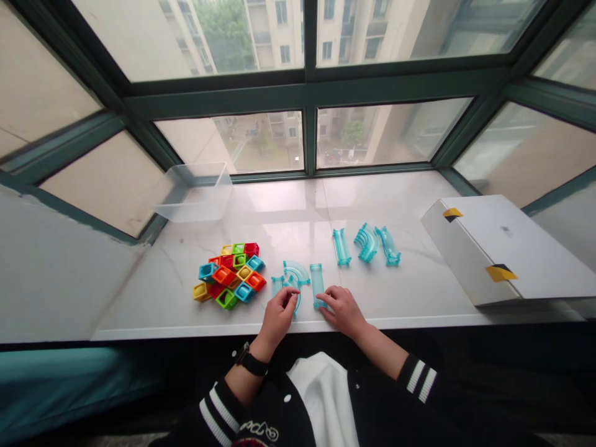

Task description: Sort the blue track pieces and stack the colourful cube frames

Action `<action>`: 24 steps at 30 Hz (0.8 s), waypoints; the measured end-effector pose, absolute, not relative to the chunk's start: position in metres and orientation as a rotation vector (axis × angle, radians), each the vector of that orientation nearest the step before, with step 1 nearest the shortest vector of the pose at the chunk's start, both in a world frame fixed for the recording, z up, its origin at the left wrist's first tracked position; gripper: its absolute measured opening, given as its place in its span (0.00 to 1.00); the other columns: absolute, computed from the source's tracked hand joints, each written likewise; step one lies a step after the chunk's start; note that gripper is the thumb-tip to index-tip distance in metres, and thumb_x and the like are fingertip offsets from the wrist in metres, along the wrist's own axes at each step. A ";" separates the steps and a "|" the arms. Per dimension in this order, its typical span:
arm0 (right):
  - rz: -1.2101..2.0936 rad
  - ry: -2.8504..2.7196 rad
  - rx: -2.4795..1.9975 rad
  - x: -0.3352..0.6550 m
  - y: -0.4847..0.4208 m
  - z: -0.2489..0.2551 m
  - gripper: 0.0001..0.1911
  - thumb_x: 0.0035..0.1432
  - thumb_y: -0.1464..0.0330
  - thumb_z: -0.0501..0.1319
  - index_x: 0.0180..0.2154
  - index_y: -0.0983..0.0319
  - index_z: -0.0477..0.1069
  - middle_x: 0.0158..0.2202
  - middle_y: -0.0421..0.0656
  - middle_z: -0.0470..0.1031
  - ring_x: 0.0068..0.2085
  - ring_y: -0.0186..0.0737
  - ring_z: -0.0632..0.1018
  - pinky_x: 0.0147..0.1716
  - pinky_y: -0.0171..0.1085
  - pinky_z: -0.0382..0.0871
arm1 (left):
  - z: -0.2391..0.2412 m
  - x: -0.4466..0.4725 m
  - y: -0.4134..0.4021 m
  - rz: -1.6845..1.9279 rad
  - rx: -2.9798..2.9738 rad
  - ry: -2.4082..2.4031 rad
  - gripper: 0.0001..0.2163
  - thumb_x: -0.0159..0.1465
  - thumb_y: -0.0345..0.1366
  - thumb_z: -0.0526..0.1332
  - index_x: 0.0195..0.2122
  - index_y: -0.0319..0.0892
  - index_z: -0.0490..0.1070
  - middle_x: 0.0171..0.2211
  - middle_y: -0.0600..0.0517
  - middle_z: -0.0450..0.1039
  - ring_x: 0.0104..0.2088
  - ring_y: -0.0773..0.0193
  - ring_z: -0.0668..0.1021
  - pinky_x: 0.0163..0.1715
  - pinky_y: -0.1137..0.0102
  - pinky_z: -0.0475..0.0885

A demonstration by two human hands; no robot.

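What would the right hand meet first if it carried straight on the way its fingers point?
The straight clear teal track tube: the right hand's fingertips sit at its near end, though from this view I cannot tell whether they touch it.

The pile of coloured cube blocks point(229, 276) is blocking the way beside the left hand point(278, 315), clear blue tube pieces point(367, 243) are standing behind the right hand point(343, 310), and bare worktop point(419, 292) is stretching right toward the white box point(507, 248).

The translucent aqua straight tube point(317, 284) lay lengthwise on the white marble sill; the curved aqua channel point(296, 272) sat just beside it at nine o'clock, arching, its lower end partly hidden.
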State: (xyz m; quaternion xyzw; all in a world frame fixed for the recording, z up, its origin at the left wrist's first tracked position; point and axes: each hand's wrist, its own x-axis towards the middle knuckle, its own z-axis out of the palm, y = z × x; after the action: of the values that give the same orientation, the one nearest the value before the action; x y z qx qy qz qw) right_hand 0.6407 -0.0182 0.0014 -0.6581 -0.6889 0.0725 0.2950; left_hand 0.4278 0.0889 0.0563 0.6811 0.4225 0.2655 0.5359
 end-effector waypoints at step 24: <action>0.195 -1.498 -1.794 0.648 -0.025 -0.002 0.24 0.62 0.71 0.58 0.60 0.59 0.70 0.37 0.44 0.78 0.38 0.47 0.78 0.44 0.45 0.72 | 0.063 0.430 0.086 0.614 1.634 0.966 0.13 0.71 0.48 0.59 0.45 0.45 0.76 0.27 0.56 0.67 0.29 0.63 0.71 0.31 0.70 0.66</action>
State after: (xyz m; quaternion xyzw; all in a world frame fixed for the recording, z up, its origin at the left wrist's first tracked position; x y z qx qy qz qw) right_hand 0.6478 -0.0254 -0.0021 -0.7050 -0.5887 0.0768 0.3879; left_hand 0.4304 0.0856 0.0630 0.6880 0.4069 0.2586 0.5424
